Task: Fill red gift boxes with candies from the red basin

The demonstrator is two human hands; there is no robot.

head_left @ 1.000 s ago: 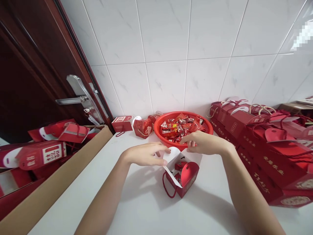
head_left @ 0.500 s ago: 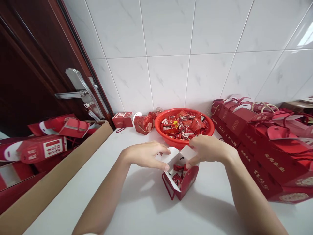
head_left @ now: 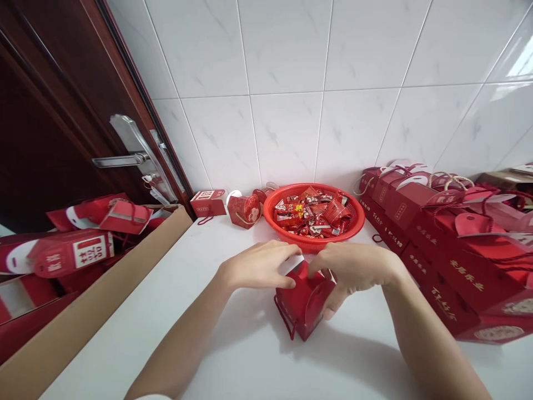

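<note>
A small red gift box (head_left: 306,305) stands on the white table, its red flaps folded inward over the top, with a cord loop hanging at its left. My left hand (head_left: 262,265) is at the box's left rear, thumb and fingers on a flap whose white inside shows. On the right side my right hand (head_left: 353,269) is curled over the top flap, with its thumb down beside the box wall. Behind both hands sits a red plastic basket (head_left: 361,214) of wrapped sweets (head_left: 308,214).
Stacked red boxes (head_left: 425,239) line the right side. Against the tiled wall are a small box (head_left: 208,204) and a heart-decorated box (head_left: 245,210). A cardboard carton (head_left: 104,286) holding red boxes is at the left, beside a door handle (head_left: 120,161).
The box's flaps have come down over the sweets inside, which no longer show. My right hand has moved slightly right and down, and my left hand slightly right.
</note>
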